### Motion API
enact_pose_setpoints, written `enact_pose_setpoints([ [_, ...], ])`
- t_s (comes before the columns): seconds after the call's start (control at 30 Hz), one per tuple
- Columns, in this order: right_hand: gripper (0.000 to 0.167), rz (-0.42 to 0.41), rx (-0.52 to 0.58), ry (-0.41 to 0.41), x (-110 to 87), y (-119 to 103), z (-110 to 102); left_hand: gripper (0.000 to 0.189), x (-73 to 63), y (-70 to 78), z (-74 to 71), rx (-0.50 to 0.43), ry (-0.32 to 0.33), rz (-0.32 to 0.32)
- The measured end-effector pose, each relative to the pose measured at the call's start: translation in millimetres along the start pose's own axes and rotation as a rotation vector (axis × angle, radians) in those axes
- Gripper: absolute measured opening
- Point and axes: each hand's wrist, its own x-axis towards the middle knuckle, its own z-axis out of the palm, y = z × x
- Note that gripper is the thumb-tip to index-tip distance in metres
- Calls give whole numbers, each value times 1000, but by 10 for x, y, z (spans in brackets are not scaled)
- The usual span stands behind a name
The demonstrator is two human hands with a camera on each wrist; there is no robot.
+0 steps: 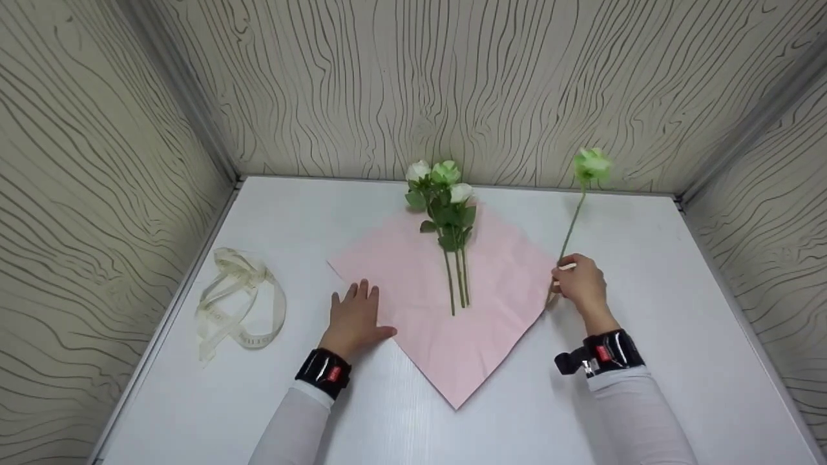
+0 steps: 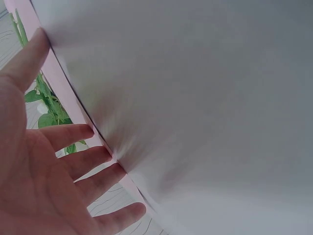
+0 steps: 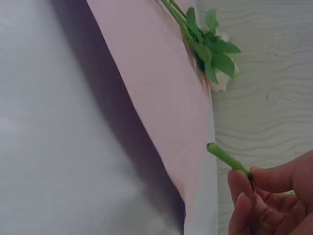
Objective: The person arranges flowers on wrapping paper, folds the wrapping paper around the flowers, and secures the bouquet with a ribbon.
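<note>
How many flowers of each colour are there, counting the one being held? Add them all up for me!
White flowers: 2, both in the bunch
Green flowers: 2, one in the bunch, one held by the right hand
Total: 4

We wore pale grey sleeves [image 1: 639, 416] with white cuffs [image 1: 617, 380], glossy black wristbands [image 1: 623, 351] with red labels [image 1: 603, 353], and a small black block [image 1: 568, 363] on the right one.
</note>
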Motion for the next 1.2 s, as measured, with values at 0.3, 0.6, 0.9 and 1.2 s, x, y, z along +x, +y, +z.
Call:
enact_pose_setpoints([
  [0.3,23,-173,-21,-48,-135,-584,499,95,-3,22,-24,-9,-9,-4],
  [0.6,19,-293,-134,-53,-144,-988,945,95,-16,19,-47,-6,-5,-9],
  [0.9,18,-293,-271,-19,-81,-1154,1219,93,-41,31,-45,-6,8,-6],
  [1.2,14,-258,-302,-18,-28,-1063,1333,93,-35,24,-36,-11,8,-6],
])
